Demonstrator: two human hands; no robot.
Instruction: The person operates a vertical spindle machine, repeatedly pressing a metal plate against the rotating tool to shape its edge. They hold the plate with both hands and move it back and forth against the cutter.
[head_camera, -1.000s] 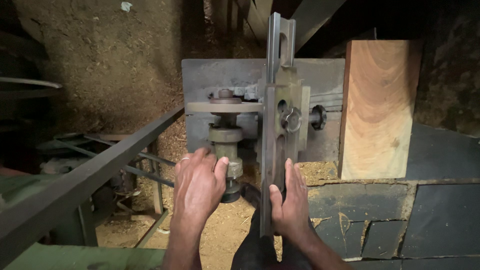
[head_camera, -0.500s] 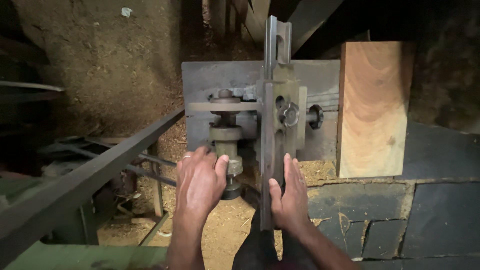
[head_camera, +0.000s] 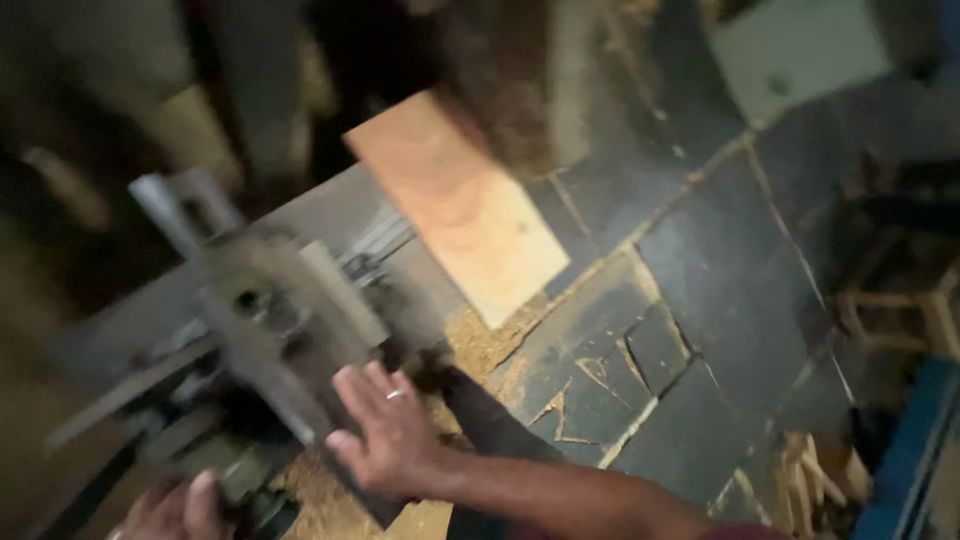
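Right hand (head_camera: 392, 437) open, flat against one grey metal machine (head_camera: 270, 330) | left hand (head_camera: 170, 510) grip unclear | one wooden board (head_camera: 460, 205)

Metal fixture (head_camera: 270, 320): dull grey steel, matt, worn, w/ dark grimy patches. Wood board (head_camera: 460, 205): pale, smooth, visible grain. Floor slabs (head_camera: 720, 270): dark, matt, cracked stone-like. Sawdust (head_camera: 485, 345): coarse, tan. Ring (head_camera: 394, 394) on right hand (head_camera: 385, 430): shiny metal.
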